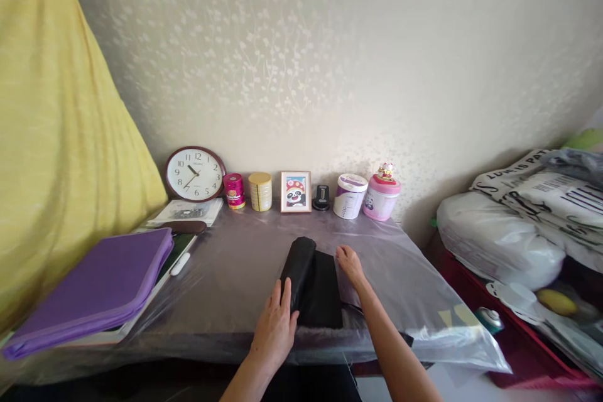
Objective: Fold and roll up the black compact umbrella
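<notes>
A black, smooth roll (299, 264) lies on the plastic-covered table (226, 276), tilted slightly to the right at its far end. Beside it on the right is a flat black panel (325, 292); whether the two are one piece I cannot tell. My left hand (277, 317) holds the near end of the roll, fingers on its left side and top, thumb close to the panel. Just right of the panel's far corner is my right hand (348, 264), its fingers curled closed; whatever they pinch is hidden. A thin dark strip (352, 308) shows beneath my right forearm.
Along the wall stand a clock (196, 173), a pink can (234, 191), a yellow-lidded tin (260, 191), a panda picture frame (296, 191), a white tub (349, 196) and a pink tub (380, 198). At left lies a purple folder (94, 282). Bags (499, 239) are piled at right.
</notes>
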`<state>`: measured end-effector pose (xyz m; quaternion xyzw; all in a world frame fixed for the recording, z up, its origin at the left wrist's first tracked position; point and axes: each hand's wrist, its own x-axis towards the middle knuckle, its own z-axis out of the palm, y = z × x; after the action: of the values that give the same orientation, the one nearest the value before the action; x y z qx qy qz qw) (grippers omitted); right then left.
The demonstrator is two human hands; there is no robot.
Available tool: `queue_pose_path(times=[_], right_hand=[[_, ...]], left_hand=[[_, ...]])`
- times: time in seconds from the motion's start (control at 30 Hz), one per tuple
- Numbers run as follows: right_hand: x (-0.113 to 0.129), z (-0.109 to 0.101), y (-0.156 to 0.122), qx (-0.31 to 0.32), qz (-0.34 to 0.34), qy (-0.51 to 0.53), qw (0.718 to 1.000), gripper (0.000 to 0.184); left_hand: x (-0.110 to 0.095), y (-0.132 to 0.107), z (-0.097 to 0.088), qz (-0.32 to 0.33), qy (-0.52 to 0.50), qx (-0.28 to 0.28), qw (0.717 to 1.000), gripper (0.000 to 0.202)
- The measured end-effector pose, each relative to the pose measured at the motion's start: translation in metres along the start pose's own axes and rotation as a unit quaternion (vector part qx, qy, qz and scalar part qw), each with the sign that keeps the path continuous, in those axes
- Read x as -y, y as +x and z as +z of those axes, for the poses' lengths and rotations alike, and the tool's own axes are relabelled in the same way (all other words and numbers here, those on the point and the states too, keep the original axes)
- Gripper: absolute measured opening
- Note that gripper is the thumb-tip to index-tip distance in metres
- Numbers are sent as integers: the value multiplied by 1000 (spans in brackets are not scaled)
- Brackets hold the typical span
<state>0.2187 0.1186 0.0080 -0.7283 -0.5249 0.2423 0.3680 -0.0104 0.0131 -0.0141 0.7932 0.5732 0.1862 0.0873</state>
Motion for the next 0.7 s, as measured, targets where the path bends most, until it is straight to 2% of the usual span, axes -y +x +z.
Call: queue_pose_path(times=[0.17,0.33,0.5,0.7], right_hand=[[-4,-5,-31,75,39,97,992,33],[10,-6,-51,96,47,141,984,34],[15,-2,-55,93,32,128,987,33],[26,12,-50,90,-17,128,988,22]], left_hand=[[1,0,-7,-1,-13,26,1000,60],[4,-2,-16,7,-31,55,998,70],[6,-5,-18,7,-39,67,997,82],[4,-6,-14,-3,-53,61,997,85]])
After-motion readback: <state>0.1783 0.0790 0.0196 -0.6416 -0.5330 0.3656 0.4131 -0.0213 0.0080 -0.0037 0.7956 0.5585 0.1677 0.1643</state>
